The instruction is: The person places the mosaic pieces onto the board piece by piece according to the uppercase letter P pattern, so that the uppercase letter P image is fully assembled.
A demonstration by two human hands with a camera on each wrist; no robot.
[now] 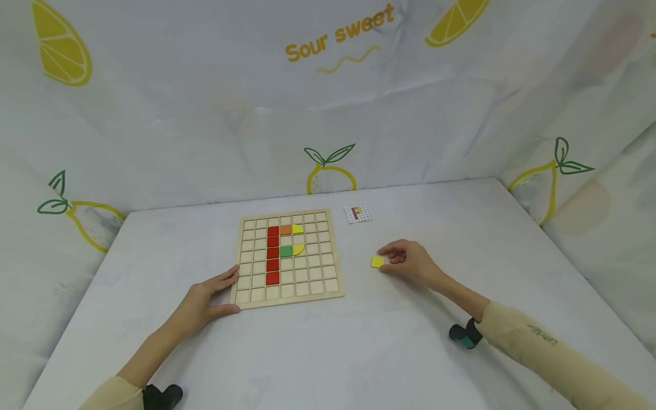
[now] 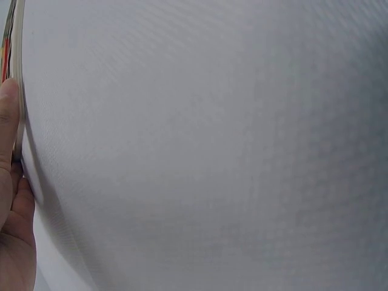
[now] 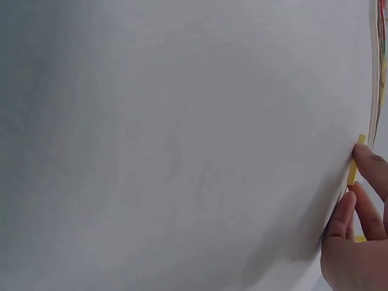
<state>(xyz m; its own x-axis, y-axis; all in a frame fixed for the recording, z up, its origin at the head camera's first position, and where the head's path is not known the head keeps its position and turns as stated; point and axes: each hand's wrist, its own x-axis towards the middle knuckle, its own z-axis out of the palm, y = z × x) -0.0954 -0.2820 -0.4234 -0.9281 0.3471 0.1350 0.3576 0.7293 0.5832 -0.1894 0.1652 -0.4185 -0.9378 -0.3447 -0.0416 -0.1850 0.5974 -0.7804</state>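
Observation:
A wooden grid board (image 1: 287,299) lies left of centre on the white table. In its cells sit a column of red square tiles (image 1: 273,253), an orange square tile (image 1: 285,229), a green square tile (image 1: 286,251) and two yellow rounded tiles (image 1: 299,249). My left hand (image 1: 197,304) holds the board's near left corner, fingers on the left edge and thumb at the front. To the right of the board, my right hand (image 1: 412,263) pinches a yellow tile (image 1: 377,261) between thumb and fingers. Seen edge-on in the right wrist view, that yellow tile (image 3: 356,160) is thin.
A small printed pattern card (image 1: 357,213) lies beyond the board's far right corner, showing a similar coloured figure on a grid. White cloth with lemon prints (image 1: 331,177) hangs behind and beside the table.

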